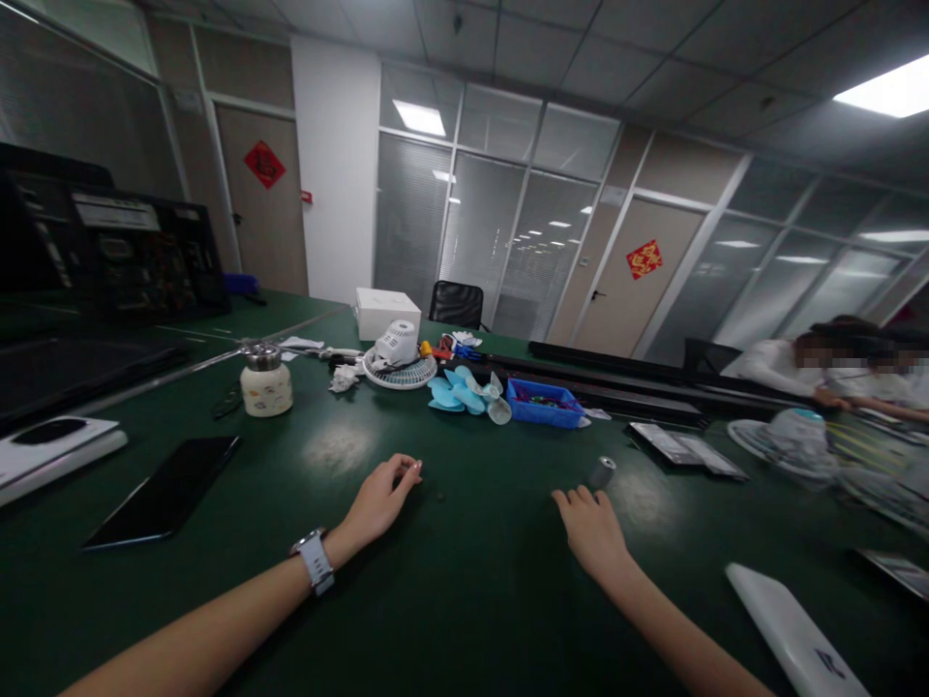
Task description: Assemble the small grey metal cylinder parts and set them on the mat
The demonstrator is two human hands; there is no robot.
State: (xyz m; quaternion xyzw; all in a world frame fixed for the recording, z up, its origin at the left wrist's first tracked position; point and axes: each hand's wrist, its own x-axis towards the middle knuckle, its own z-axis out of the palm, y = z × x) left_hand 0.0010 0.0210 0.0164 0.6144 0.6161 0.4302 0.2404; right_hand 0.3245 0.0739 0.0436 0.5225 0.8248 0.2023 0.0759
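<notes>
My left hand (378,500), with a watch at the wrist, rests on the dark green table (464,600); its fingertips are pinched together, and whether they hold anything is too small to tell. A tiny dark speck (439,498) lies just to its right. My right hand (591,528) lies palm down with fingers curled loosely, its fingertips just short of a small grey cylinder (602,471) lying on the table.
A black phone (164,492) lies at the left, a cream jar (265,381) behind it. Farther back are a white fan (398,355), light blue fan blades (461,391) and a blue tray (546,403). A white device (794,634) lies front right. People sit at the far right.
</notes>
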